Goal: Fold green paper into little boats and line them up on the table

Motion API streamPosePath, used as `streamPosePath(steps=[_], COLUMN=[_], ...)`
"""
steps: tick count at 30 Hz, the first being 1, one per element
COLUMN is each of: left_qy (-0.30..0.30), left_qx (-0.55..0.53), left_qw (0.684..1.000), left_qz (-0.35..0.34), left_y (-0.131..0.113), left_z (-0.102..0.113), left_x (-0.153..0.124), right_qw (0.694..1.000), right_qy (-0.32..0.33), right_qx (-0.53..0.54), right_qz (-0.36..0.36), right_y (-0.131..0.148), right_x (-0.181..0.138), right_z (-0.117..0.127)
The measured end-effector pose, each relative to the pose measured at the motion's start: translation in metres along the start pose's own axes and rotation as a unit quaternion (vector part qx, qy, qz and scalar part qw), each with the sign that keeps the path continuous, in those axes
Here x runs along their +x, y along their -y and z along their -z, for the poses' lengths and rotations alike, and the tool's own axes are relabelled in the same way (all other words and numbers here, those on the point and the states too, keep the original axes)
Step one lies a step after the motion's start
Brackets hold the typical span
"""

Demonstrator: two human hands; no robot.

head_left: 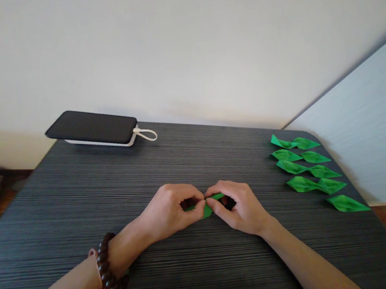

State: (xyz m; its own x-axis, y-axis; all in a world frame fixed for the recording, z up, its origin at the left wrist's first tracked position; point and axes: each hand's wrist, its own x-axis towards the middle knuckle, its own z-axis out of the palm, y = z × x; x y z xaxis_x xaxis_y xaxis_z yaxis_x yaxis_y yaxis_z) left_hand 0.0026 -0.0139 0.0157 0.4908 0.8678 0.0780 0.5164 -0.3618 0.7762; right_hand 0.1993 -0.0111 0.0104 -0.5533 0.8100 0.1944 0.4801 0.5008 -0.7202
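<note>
A small piece of folded green paper [207, 211] is pinched between both hands above the middle of the dark table. My left hand [173, 209] grips its left side with thumb and index finger, and a bead bracelet circles that wrist. From the other side, my right hand [241, 207] pinches it the same way, the two sets of fingertips almost touching. Most of the paper is hidden behind the fingers. To the right lie several folded green paper pieces [301, 184], leaf-like and pointed, mostly in joined pairs, with a single piece [348, 203] nearest me.
A black phone [93, 126] rests on a white block [98, 144] at the table's back left, with a short white cable loop [152, 134] at its end. The wood-grain table [203, 276] meets a wall behind; a pale panel [375, 125] stands along the right.
</note>
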Motion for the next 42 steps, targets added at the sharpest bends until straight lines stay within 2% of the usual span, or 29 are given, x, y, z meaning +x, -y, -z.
streamPosePath(steps=[8, 15, 24, 29, 32, 35, 39, 42], left_qy=[-0.016, 0.015, 0.024, 0.042, 0.043, 0.045, 0.054, 0.023], left_qx=[0.041, 0.042, -0.007, -0.054, -0.103, -0.105, -0.053, -0.029], left_qw=[0.999, 0.999, 0.998, 0.991, 0.984, 0.986, 0.995, 0.999], left_qz=[0.004, 0.029, 0.060, 0.119, 0.139, 0.122, 0.062, 0.035], left_y=[0.001, 0.003, 0.007, 0.004, 0.003, 0.000, -0.005, -0.003], left_z=[0.001, 0.003, 0.006, 0.011, 0.014, 0.016, 0.013, 0.007], left_x=[0.000, -0.001, 0.000, 0.003, 0.003, 0.002, 0.001, 0.001], right_qw=[0.999, 0.999, 0.998, 0.993, 0.993, 0.995, 0.998, 0.999], right_qy=[-0.008, -0.010, -0.032, -0.084, -0.073, -0.052, -0.028, -0.029], right_qx=[0.017, 0.018, 0.053, 0.083, 0.085, 0.081, 0.057, 0.024], right_qz=[0.030, 0.028, 0.013, -0.025, -0.022, -0.009, 0.004, 0.018], right_y=[-0.005, -0.009, -0.017, -0.026, -0.024, -0.016, -0.004, 0.000], right_x=[0.000, -0.003, -0.007, -0.011, -0.011, -0.008, -0.003, -0.001], right_z=[0.006, 0.012, 0.024, 0.027, 0.025, 0.019, 0.006, 0.000])
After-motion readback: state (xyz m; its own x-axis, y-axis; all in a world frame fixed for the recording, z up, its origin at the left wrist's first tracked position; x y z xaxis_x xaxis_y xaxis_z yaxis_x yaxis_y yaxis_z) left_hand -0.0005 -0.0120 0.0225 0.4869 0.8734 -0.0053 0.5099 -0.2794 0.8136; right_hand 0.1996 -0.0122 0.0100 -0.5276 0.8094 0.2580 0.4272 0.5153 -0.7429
